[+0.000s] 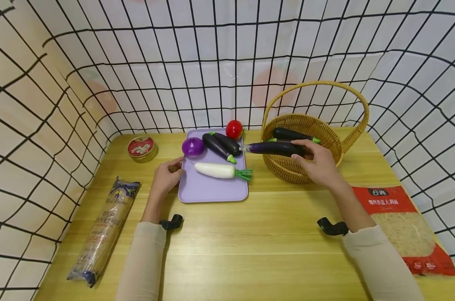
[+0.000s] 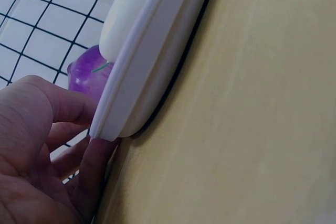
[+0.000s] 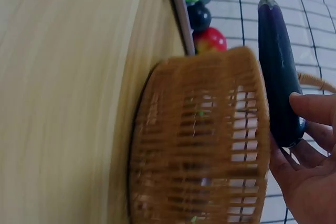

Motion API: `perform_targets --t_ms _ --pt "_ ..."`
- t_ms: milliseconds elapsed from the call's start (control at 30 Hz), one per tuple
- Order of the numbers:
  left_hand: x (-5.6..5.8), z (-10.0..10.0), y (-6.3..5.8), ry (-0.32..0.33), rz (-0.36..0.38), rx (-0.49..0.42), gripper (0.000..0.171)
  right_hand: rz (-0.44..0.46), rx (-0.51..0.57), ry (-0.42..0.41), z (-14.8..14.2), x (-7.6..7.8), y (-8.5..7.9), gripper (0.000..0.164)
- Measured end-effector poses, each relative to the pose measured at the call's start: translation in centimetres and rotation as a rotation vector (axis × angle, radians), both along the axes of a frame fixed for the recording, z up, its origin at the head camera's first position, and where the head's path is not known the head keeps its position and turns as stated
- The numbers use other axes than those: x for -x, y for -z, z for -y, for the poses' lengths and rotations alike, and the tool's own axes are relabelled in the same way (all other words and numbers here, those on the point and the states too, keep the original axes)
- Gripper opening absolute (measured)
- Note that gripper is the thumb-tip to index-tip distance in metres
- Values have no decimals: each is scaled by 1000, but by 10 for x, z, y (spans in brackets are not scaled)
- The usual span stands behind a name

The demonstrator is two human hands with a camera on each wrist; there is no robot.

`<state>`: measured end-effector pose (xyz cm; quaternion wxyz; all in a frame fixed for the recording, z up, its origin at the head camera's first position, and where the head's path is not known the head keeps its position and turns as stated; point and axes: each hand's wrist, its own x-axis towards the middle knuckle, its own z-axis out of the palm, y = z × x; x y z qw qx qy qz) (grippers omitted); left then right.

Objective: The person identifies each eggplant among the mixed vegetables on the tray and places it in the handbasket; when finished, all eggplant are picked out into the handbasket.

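My right hand (image 1: 320, 164) grips a long dark eggplant (image 1: 274, 149) by one end, above the near part of the wicker basket (image 1: 283, 170). The eggplant's pale stem end points left over the tray's right edge. Another eggplant (image 1: 293, 134) lies inside the basket; part of a further green stem shows there. With thumb and fingers, my left hand (image 2: 47, 135) pinches the left rim of the lilac tray (image 1: 212, 193). On the tray are a purple onion (image 1: 193, 147), two small eggplants (image 1: 217, 147), a white radish (image 1: 216, 170) with green leaves and a red tomato (image 1: 234, 129).
A round tin (image 1: 141, 149) stands at the back left, with a long pack of spaghetti (image 1: 105, 232) nearer. At right lies a red pasta bag (image 1: 400, 228), partly under the right arm. The basket's tall handle (image 1: 317, 83) arches up. Wire grid surrounds the table's back and sides.
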<state>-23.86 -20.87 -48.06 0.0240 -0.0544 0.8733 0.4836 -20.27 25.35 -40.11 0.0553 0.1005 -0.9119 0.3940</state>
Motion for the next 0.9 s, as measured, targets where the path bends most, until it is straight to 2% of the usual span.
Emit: perform_targets --t_ms 467,667,900 --pt "0 1 0 0 -3 9 52 13 -56 69 -49 9 4 46" --pt "0 0 -1 -10 9 6 52 38 -117 101 -55 15 9 46" --pt "1 0 1 -4 12 3 52 90 -210 86 -53 21 13 48"
